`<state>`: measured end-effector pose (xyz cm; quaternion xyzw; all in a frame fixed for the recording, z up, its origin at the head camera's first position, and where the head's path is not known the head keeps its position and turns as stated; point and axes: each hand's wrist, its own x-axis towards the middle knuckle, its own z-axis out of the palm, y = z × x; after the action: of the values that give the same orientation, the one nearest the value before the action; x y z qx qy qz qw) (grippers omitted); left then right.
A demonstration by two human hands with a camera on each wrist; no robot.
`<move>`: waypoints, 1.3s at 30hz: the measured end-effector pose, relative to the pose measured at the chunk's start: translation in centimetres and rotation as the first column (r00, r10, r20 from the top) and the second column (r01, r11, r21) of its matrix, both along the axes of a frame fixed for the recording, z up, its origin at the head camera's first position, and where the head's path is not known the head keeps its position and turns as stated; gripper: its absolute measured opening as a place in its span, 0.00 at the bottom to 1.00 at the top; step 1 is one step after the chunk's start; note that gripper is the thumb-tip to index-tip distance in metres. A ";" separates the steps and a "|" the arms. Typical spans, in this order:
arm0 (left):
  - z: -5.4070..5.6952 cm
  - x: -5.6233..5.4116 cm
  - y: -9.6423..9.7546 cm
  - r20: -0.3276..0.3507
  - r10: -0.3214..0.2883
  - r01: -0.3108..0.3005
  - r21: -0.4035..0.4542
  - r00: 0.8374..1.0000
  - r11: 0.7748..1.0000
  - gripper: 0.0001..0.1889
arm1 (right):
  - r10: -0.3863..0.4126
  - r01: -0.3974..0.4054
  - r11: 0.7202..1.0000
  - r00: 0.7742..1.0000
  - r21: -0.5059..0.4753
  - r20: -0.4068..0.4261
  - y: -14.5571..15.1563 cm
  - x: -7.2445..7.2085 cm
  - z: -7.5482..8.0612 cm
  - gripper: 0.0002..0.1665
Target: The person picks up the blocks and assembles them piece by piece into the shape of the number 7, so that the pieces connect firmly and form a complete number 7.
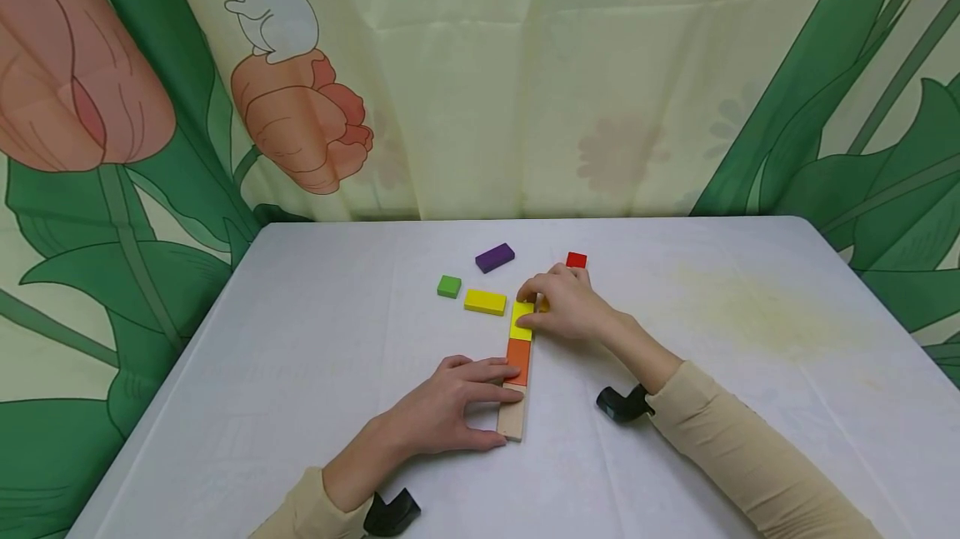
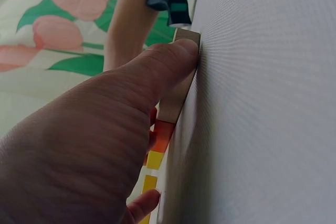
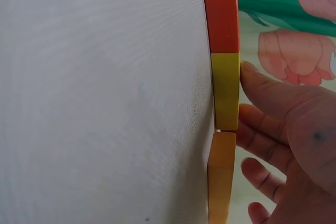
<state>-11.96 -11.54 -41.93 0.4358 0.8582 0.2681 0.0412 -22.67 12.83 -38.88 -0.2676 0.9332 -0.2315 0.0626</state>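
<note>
A plain wood block [image 1: 512,421], an orange block [image 1: 519,361] and a yellow block [image 1: 520,329] lie end to end in a line on the table. My left hand [image 1: 453,407] rests along the near part of this line. Its fingers reach over the orange and plain blocks, and its thumb touches the plain block near its close end. At the far end, my right hand [image 1: 566,306] pinches the yellow block between thumb and curled fingers. An orange-yellow block [image 3: 221,177] lies just past that block in the right wrist view; in the head view the right hand mostly hides it.
Left of the right hand lie a second yellow block [image 1: 485,302], a green block [image 1: 449,286] and a purple block [image 1: 495,257]. A red block [image 1: 576,260] sits behind the right hand, partly covered. The white-covered table [image 1: 712,439] meets a printed curtain [image 1: 480,106] at the back.
</note>
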 end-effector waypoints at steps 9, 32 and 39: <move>0.0 0.0 0.1 0.010 -0.006 0.006 0.007 1.000 1.000 0.27 | 0.022 -0.022 1.000 1.000 -0.006 -0.018 0.2 0.1 0.3 0.19; 0.0 0.7 0.8 -0.086 -0.015 0.014 -0.014 0.996 1.000 0.27 | 0.011 -0.011 1.000 1.000 -0.002 -0.010 0.7 1.1 0.4 0.20; 0.1 0.8 0.9 -0.086 -0.037 0.036 -0.014 0.996 0.999 0.26 | 0.010 -0.010 1.000 1.000 -0.008 -0.006 0.9 1.4 0.4 0.19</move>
<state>-11.11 -10.67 -41.81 0.4621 0.8528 0.2431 0.0118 -21.23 13.72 -38.51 -0.2732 0.9311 -0.2342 0.0601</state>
